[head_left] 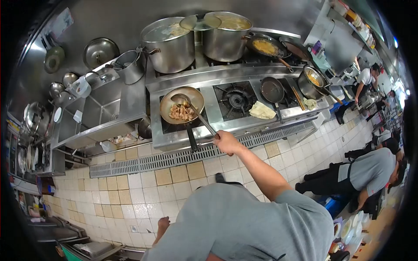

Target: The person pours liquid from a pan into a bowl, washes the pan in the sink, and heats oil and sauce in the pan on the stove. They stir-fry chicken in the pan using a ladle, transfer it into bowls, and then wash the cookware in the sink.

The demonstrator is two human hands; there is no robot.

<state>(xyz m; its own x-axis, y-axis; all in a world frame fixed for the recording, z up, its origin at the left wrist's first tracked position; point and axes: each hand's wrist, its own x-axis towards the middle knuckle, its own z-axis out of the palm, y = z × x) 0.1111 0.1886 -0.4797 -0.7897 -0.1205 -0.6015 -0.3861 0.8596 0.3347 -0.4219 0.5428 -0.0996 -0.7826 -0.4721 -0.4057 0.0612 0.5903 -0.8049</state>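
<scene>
My right hand [227,142] is wrapped round the long handle of a ladle [203,119]. The ladle's bowl rests in a frying pan [165,102], against chunks of browned meat [182,112]. This pan sits on the left front burner, its black handle pointing toward me and untouched by either hand. Down at my side hangs my left hand [163,224], small in view, with fingers loosely curled and nothing visible in them.
Two large stockpots [167,52] stand behind the burners. Right of the meat are a bare burner [237,99], a folded cloth [262,110], a small skillet [272,89] and a pot with a strainer [310,87]. A sink [101,108] is left; a co-worker [370,169] bends over at right.
</scene>
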